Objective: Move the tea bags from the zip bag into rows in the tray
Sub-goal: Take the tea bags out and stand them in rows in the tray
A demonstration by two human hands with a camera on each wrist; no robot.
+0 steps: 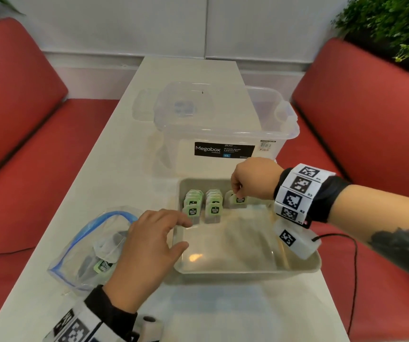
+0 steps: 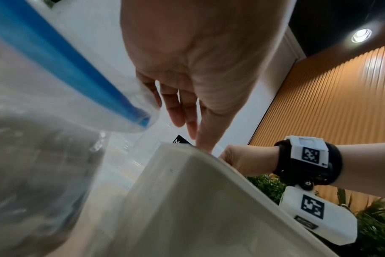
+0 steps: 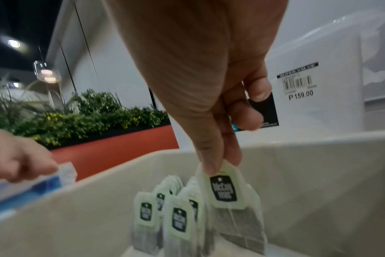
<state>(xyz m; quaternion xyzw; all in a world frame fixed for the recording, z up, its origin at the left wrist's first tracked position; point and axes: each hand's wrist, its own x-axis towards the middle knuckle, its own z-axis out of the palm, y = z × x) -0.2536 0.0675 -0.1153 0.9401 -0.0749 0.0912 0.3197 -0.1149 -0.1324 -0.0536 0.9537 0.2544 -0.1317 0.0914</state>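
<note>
The left hand point(image 1: 146, 253) is resting with straight fingers on the tray point(image 1: 247, 272) near-left rim, zip bag point(image 1: 87, 253) just left of the tray. Farther in, the right hand point(image 1: 252, 178) is pinching a tea bag point(image 3: 229, 194) hanging below its fingertips, beside two rows point(image 1: 203, 206).

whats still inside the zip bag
Through the clear zip bag one tea bag with a green tag shows. The left hand covers the bag's right side, so any others there are hidden.

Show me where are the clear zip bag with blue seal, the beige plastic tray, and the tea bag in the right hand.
clear zip bag with blue seal point(image 1: 75, 245), head view, clear side.
beige plastic tray point(image 1: 247, 272), head view, near rim.
tea bag point(image 3: 225, 191), right wrist view, green tag.
</note>
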